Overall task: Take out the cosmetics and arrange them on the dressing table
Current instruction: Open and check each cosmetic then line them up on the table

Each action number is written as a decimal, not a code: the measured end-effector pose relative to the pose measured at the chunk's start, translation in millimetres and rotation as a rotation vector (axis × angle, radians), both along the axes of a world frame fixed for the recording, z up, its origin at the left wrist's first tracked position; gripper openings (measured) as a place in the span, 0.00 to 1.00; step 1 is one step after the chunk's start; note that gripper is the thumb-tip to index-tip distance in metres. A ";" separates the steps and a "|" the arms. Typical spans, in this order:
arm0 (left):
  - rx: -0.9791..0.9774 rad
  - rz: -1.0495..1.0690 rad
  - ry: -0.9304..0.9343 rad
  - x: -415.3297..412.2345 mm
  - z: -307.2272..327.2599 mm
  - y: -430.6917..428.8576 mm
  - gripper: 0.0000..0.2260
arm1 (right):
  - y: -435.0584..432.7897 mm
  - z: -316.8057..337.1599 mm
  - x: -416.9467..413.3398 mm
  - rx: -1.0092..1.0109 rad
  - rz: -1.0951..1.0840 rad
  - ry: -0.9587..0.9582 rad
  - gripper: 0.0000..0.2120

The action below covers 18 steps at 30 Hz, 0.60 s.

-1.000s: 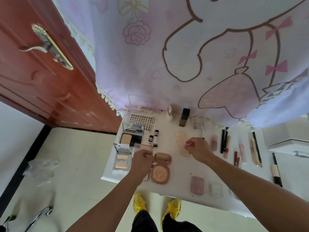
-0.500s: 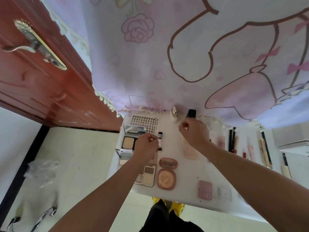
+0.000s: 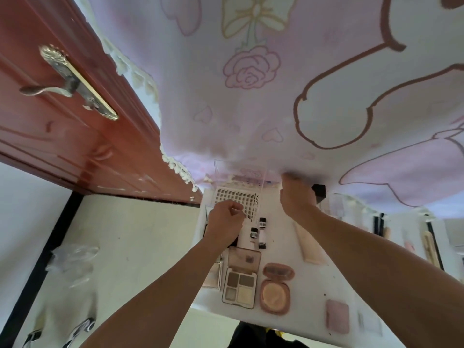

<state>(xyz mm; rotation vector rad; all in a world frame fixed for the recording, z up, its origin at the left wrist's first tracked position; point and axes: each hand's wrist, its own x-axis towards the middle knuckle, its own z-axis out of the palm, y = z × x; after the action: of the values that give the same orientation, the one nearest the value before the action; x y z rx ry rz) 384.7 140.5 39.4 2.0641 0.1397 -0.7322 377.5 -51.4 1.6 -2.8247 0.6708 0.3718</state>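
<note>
The white dressing table [image 3: 313, 285] carries many cosmetics. My left hand [image 3: 224, 220] hovers over the white lash tray [image 3: 238, 198], fingers curled together; a thin dark sliver shows at the fingertips. My right hand [image 3: 297, 197] reaches to the table's back edge, between a clear acrylic box [image 3: 238, 172] and a black box [image 3: 319, 193]; its fingers are blurred and partly hidden. Two small black-capped bottles [image 3: 262, 228] stand between my arms. In front lie an open four-pan eyeshadow palette [image 3: 239, 287], an open round pink compact [image 3: 275, 295], a beige tube [image 3: 310, 249] and a pink square compact [image 3: 337, 315].
A pink cartoon curtain [image 3: 276, 96] hangs right behind the table. A red wooden door [image 3: 50, 121] with a brass handle [image 3: 65, 81] is on the left. Pencils and tubes [image 3: 379, 223] lie at the table's right. Crumpled clear plastic [image 3: 72, 262] is on the tiled floor.
Both hands have moved toward the back of the table. My left hand has left the eyeshadow palette, which lies open at the front. The view has tilted up.
</note>
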 end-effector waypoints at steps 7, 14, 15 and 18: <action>0.108 -0.228 -0.167 22.4 6.9 -7.3 0.10 | -0.4 25.4 -4.4 0.124 0.000 -0.068 0.13; 0.219 -0.684 -0.481 36.0 26.8 -30.2 0.35 | -11.3 92.3 -33.5 0.755 -0.316 -0.240 0.19; 0.225 -0.727 -0.497 36.6 31.0 -34.3 0.38 | -13.0 103.5 -38.3 0.829 -0.347 -0.246 0.19; 0.167 -0.780 -0.518 33.1 47.9 -46.6 0.38 | -20.7 136.3 -52.4 0.941 -0.374 -0.302 0.14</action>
<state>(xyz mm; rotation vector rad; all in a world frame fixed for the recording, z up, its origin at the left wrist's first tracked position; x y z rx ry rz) 417.8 94.0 87.4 2.3966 -0.9685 -0.6070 325.1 -72.1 137.9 -1.7732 0.6922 0.1258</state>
